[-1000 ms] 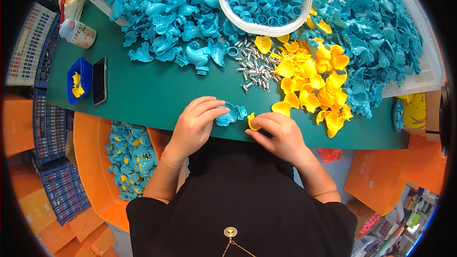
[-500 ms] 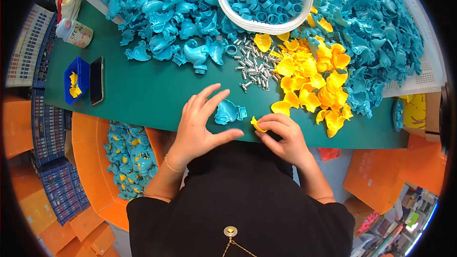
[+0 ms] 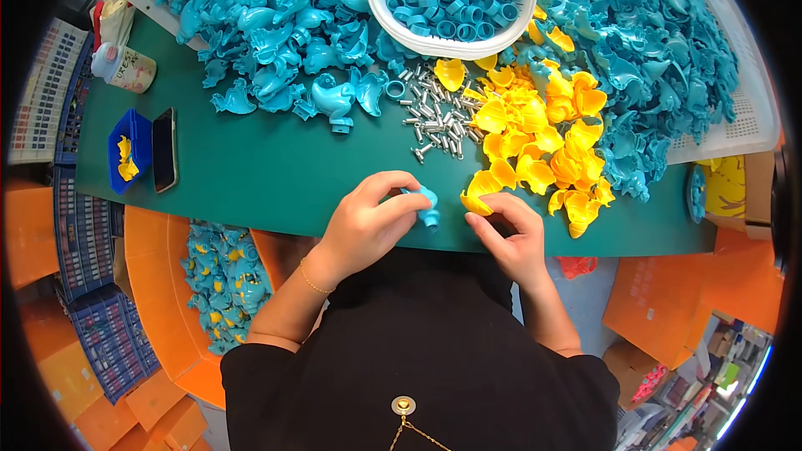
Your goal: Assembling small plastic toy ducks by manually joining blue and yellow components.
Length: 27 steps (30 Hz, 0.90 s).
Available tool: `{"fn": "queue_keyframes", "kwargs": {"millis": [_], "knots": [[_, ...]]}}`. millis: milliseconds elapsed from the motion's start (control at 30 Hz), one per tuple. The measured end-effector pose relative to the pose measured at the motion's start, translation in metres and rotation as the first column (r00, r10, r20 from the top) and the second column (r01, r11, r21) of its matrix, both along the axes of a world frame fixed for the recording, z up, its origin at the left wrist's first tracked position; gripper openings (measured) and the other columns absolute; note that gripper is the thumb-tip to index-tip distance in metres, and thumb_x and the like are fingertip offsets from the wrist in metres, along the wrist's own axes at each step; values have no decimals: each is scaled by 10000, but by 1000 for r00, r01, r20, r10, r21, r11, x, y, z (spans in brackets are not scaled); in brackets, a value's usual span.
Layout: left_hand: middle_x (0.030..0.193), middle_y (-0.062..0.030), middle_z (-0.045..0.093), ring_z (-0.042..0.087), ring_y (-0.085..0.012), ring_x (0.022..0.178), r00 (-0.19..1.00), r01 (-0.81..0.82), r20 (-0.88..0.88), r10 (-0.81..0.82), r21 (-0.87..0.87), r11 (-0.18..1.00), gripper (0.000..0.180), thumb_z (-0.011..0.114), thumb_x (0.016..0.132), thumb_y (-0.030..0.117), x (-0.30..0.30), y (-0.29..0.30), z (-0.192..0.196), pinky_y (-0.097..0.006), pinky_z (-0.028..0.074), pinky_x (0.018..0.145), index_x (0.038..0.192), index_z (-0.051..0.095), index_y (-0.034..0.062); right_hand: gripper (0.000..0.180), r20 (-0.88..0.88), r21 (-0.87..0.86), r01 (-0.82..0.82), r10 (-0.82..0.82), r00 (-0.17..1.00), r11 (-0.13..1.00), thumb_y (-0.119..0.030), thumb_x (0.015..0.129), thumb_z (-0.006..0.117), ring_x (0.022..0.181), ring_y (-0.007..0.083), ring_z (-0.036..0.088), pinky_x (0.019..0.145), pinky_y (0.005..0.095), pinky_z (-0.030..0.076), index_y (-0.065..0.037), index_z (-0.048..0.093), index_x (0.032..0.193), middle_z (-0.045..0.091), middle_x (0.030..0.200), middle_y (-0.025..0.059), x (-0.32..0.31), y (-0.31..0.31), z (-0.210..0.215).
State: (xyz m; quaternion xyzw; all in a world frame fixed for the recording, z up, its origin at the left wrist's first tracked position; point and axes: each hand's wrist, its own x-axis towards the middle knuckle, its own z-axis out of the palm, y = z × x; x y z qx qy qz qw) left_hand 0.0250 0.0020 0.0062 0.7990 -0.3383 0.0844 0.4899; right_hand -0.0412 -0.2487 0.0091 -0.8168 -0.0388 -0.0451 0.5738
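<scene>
My left hand (image 3: 372, 221) is closed on a teal plastic shell piece (image 3: 428, 210), gripped between thumb and fingers just over the table's front edge. Part of that piece is hidden by the fingers. To its right, my right hand (image 3: 514, 238) pinches a curved yellow plastic piece (image 3: 475, 203), beside the near end of a pile of yellow pieces (image 3: 535, 138). The two held pieces are apart. Beyond my hands lies a heap of small metal pins (image 3: 441, 121). A teal bird-shaped piece (image 3: 332, 100) rests at the front of the left teal heap.
Teal shells (image 3: 276, 25) pile up at back left. A white basket (image 3: 455, 48) holds teal rings; another white basket (image 3: 748, 129) spills teal parts. A blue tray (image 3: 140, 154), a phone (image 3: 165, 150) and a cup (image 3: 134, 71) stand left. Below, an orange bin (image 3: 159, 284) contains teal-and-yellow pieces.
My left hand has gone from open above the table to gripping the teal shell, which is lifted and turned. My right hand has moved slightly right with the yellow piece.
</scene>
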Motion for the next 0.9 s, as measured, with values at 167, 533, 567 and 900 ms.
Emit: {"fn": "queue_keyframes", "kwargs": {"millis": [167,533,567,900], "knots": [[1153,-54,669,660,-268,957,978,205,-43,-202,308,929,314,752,741,-59,11,7,33,-370,568,806,1007,733,107,307,-316,410,64,76,946,910,-6,940,778,814,88,664,710,230,535,12,657,1222,730,1035,84,-3,3,-1],[1362,-88,642,604,-310,1200,1000,-12,24,7,203,979,596,930,731,277,4,2,28,-441,489,1034,1255,703,107,418,-346,165,-47,103,932,985,-22,960,764,770,23,598,659,177,446,-25,601,1344,695,978,-9,-10,-9,-1],[1354,-116,623,597,-317,1216,997,-57,-30,66,248,967,856,989,626,453,-1,6,20,-454,472,1051,1317,646,80,418,-348,165,-46,102,932,985,-22,960,764,770,23,598,659,177,446,-25,601,1344,695,978,-9,-10,-9,0],[1258,-91,652,635,-300,1118,978,-196,-32,208,229,954,723,933,722,348,-26,-23,-7,-412,440,974,1296,588,78,410,-153,274,-12,56,987,962,20,894,802,997,104,688,827,228,537,-10,621,1260,688,1087,38,4,9,10]]}}
